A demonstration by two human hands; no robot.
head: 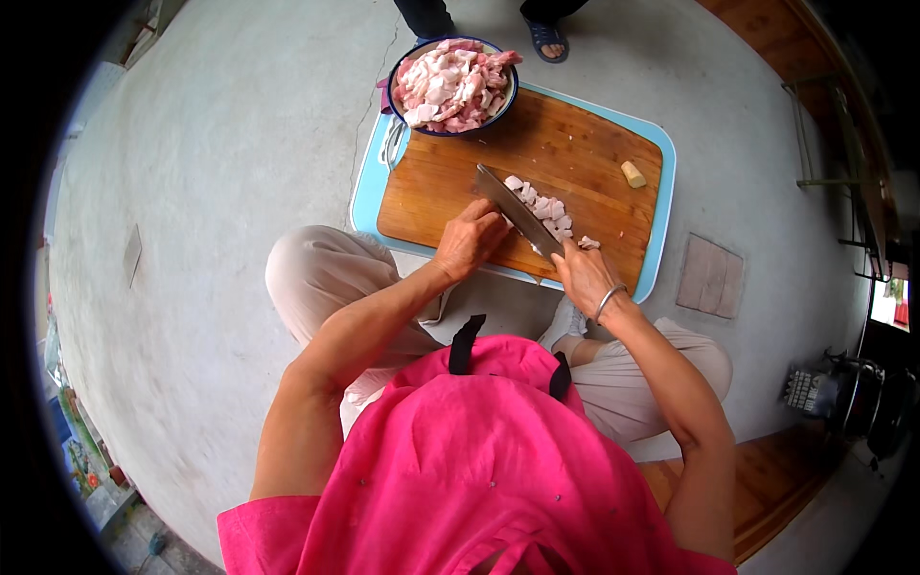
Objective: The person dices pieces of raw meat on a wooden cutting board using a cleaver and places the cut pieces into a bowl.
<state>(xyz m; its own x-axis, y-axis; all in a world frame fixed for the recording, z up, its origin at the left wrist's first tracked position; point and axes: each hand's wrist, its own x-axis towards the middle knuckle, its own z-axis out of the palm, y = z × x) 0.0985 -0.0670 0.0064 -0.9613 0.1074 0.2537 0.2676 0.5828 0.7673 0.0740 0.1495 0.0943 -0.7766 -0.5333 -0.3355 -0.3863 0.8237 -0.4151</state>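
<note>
My right hand (588,277), with a metal bangle at the wrist, grips the handle end of a cleaver (519,214). The blade slants up and left over a wooden cutting board (445,180). Close against the blade's left side, my left hand (471,237) has its fingers curled down on a pale bit of meat, mostly hidden by the fingers and the blade. Diced pale, fatty meat (550,208) lies along the blade's right side. A few more bits (589,243) sit by my right knuckles.
A blue-rimmed bowl (392,93) heaped with raw meat pieces (453,83) stands at the board's far left corner. A yellowish chunk (633,175) lies at the board's right. Light blue edging (665,187) surrounds the board. Beyond it, a person's sandalled foot (550,44) rests on the concrete floor (237,144).
</note>
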